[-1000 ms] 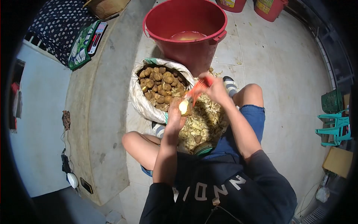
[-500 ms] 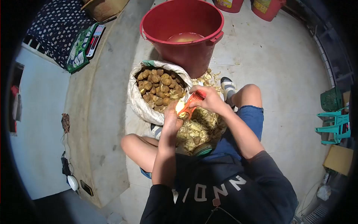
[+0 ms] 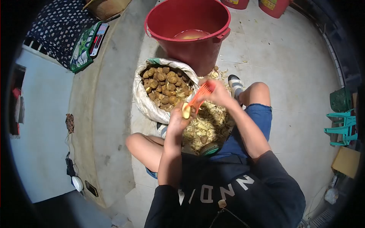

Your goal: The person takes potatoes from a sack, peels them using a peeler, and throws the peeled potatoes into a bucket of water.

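Observation:
My left hand [image 3: 178,117] is closed round a partly peeled potato [image 3: 186,110], whose pale yellow flesh faces up. An orange peeler [image 3: 199,96] is gripped in my right hand [image 3: 218,94], its head close to the potato; I cannot tell whether the blade touches it. Some fingers of the right hand are blurred. Brown unpeeled potatoes [image 3: 163,85] fill a white woven sack [image 3: 142,100] just beyond my left hand. Below both hands lies a heap of potato peelings [image 3: 209,123], with a small brown potato [image 3: 204,139] on it.
A large red tub [image 3: 186,53] holding some liquid stands behind the sack. Two red buckets [image 3: 270,7] are at the far right. Turquoise stools [image 3: 342,129] stand by the right wall. A ledge [image 3: 110,114] runs along the left, with a phone [image 3: 91,189] on it.
The peeler has shifted slightly up and right, away from the potato's near end. More of the potato's pale flesh now shows in my left hand. The whole view has shifted a little.

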### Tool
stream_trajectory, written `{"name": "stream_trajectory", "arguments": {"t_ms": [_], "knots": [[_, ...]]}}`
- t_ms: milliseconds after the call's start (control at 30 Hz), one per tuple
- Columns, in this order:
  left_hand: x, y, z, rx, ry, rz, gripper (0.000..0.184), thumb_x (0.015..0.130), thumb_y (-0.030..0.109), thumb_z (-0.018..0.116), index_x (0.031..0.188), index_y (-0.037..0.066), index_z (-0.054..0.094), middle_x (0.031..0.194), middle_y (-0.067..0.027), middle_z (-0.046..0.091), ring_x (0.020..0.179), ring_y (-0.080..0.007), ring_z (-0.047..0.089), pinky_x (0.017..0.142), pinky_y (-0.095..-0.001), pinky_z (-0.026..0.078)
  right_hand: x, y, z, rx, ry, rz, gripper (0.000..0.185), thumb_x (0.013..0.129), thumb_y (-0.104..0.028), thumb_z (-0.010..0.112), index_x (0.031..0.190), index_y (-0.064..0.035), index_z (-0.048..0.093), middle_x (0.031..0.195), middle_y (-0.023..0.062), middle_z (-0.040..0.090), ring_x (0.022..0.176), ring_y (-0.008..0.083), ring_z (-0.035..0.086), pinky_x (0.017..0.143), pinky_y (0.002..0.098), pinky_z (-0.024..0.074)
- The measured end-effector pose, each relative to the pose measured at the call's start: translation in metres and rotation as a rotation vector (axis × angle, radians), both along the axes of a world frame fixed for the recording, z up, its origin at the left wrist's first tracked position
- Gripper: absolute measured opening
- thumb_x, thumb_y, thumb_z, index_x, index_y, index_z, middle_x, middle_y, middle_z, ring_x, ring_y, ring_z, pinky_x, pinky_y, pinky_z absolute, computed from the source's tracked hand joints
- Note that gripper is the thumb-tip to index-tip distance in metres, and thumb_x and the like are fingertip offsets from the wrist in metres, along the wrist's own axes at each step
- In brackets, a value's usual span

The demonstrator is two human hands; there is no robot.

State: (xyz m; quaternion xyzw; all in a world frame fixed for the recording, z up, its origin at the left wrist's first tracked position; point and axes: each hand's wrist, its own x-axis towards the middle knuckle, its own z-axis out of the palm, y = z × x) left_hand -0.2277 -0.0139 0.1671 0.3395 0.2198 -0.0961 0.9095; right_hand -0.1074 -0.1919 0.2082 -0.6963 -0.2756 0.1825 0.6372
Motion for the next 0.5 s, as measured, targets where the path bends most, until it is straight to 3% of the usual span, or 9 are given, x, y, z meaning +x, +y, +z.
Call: {"name": "stream_trajectory", "arguments": {"t_ms": [33,67,133,200,267,300,333,433,500], "knots": [[-0.001,-0.004,-0.004,0.38,-0.179,-0.032,0.02,0.1,0.019,0.043,0.103,0.003,0.055,0.08,-0.0077,0.06,0.067,-0.0173,0.058,0.057,-0.0296,0.047,-0.016,0.004,0.021,-0.085,-0.456,0.019,0.051,0.066,-0.019,0.087,0.106,-0.0017,0.061,0.083,0.0075,0.067,0.08,0.018,0.064,0.077,0.0325,0.0512],[-0.002,-0.003,-0.007,0.533,-0.267,-0.103,0.019,0.099,0.019,0.044,0.102,0.004,0.054,0.08,-0.0077,0.06,0.067,-0.0176,0.058,0.057,-0.0296,0.047,-0.015,0.004,0.016,-0.213,-0.548,0.029,0.054,0.064,-0.021,0.088,0.107,-0.0016,0.062,0.085,0.0095,0.068,0.08,0.0208,0.065,0.078,0.0345,0.0514],[-0.005,0.0,-0.012,0.848,-0.448,-0.199,0.016,0.098,0.018,0.046,0.102,0.005,0.054,0.079,-0.0077,0.059,0.068,-0.0183,0.058,0.057,-0.0295,0.047,0.009,0.001,-0.004,-0.122,-0.377,-0.193,0.049,0.065,-0.015,0.087,0.105,-0.0011,0.062,0.085,0.0082,0.068,0.08,0.0182,0.064,0.077,0.033,0.052],[0.002,0.002,-0.017,-0.049,-0.067,-0.055,0.015,0.098,0.016,0.046,0.102,0.005,0.055,0.083,-0.007,0.061,0.07,-0.0154,0.059,0.057,-0.0271,0.048,0.032,-0.012,-0.009,0.03,0.11,-0.176,0.041,0.066,-0.006,0.085,0.099,0.0,0.061,0.089,0.0066,0.067,0.083,0.0127,0.063,0.077,0.028,0.0518],[0.004,-0.005,0.008,0.033,0.016,-0.015,0.015,0.098,0.016,0.046,0.099,0.005,0.055,0.085,-0.0064,0.061,0.07,-0.0157,0.059,0.058,-0.0282,0.048,0.009,-0.004,-0.002,0.099,0.104,-0.054,0.042,0.068,-0.011,0.085,0.102,-0.0028,0.062,0.09,0.0076,0.068,0.085,0.0153,0.064,0.08,0.0299,0.0518],[0.006,-0.007,0.012,0.023,0.099,0.043,0.018,0.098,0.018,0.046,0.101,0.002,0.055,0.081,-0.0079,0.06,0.067,-0.0168,0.059,0.057,-0.0292,0.048,-0.01,-0.001,0.019,-0.132,-0.343,-0.01,0.043,0.069,-0.017,0.085,0.105,-0.0065,0.063,0.089,0.0074,0.068,0.086,0.0189,0.065,0.08,0.0328,0.0517],[0.011,-0.01,0.013,0.01,0.176,0.1,0.022,0.099,0.019,0.046,0.103,0.0,0.055,0.078,-0.0094,0.059,0.064,-0.0178,0.058,0.056,-0.0301,0.049,-0.016,0.003,0.011,-0.173,-0.548,0.018,0.048,0.068,-0.025,0.086,0.107,-0.0088,0.063,0.089,0.0078,0.068,0.086,0.0222,0.066,0.08,0.0358,0.0511],[0.002,-0.005,-0.014,-0.043,0.092,-0.011,0.024,0.1,0.021,0.044,0.104,0.0,0.056,0.084,-0.0113,0.061,0.068,-0.0207,0.06,0.057,-0.0318,0.05,0.013,-0.006,-0.003,-0.202,-0.199,-0.221,0.049,0.068,-0.021,0.087,0.106,-0.0037,0.062,0.087,0.0067,0.067,0.083,0.014,0.063,0.076,0.032,0.0518],[0.001,0.009,-0.037,-0.168,0.016,-0.123,0.029,0.101,0.023,0.038,0.116,0.003,0.054,0.093,-0.0112,0.063,0.077,-0.0196,0.062,0.062,-0.0337,0.052,0.029,-0.01,-0.023,0.034,0.041,-0.153,0.046,0.068,-0.017,0.087,0.104,-0.0037,0.062,0.091,0.0063,0.067,0.084,0.0119,0.063,0.076,0.0301,0.052]]}}
